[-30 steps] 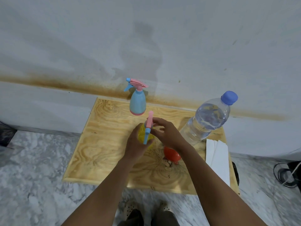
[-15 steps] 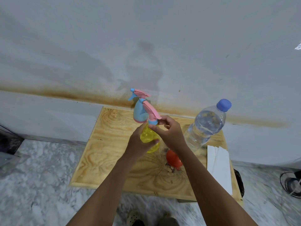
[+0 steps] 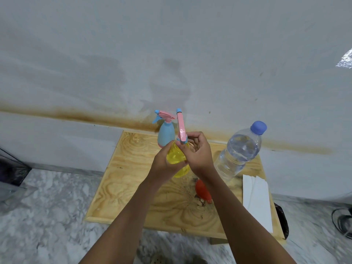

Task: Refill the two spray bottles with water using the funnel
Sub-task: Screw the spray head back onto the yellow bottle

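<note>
Found left hand (image 3: 163, 165) wrapped round belly of yellow spray bottle (image 3: 176, 159), held over plywood table (image 3: 123, 178); found right hand (image 3: 199, 153) pinching collar of pink trigger head (image 3: 181, 128). Judged bottle light, smooth, thin-walled, apt to dent under squeeze. Advised steady hold at belly, twist at collar only. Noted red funnel (image 3: 202, 191) and water bottle (image 3: 240, 153) near, untouched.

A plain home corner: stained white wall (image 3: 171, 54), marble-patterned floor (image 3: 47, 216), low plywood table (image 3: 123, 187).
</note>
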`<action>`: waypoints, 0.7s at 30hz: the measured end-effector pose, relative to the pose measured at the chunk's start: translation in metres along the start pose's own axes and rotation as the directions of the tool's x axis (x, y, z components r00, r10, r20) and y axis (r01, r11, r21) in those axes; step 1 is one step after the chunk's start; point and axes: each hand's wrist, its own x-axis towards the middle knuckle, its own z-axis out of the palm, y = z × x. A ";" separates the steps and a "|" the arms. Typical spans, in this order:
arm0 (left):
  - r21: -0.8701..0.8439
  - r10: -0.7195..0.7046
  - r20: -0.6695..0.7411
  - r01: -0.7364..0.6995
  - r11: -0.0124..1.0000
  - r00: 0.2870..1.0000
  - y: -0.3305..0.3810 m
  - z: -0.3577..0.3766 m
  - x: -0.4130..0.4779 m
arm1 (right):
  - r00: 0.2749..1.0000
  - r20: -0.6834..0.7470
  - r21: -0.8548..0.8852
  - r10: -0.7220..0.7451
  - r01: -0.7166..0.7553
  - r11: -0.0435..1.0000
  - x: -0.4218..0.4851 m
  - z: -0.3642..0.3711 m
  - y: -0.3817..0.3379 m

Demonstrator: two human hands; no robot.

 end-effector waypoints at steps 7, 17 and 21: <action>-0.037 0.006 -0.014 -0.007 0.999 1.000 0.007 -0.002 0.001 | 0.999 -0.027 0.030 0.037 -0.037 0.999 0.003 0.007 -0.007; -0.040 0.032 -0.049 -0.034 0.999 0.998 0.018 -0.007 0.004 | 0.997 -0.069 0.152 0.032 -0.021 0.988 0.003 0.010 -0.019; -0.044 0.025 -0.064 -0.028 0.999 0.998 0.021 -0.005 0.003 | 0.994 -0.098 0.119 0.049 -0.037 0.992 0.002 0.017 -0.020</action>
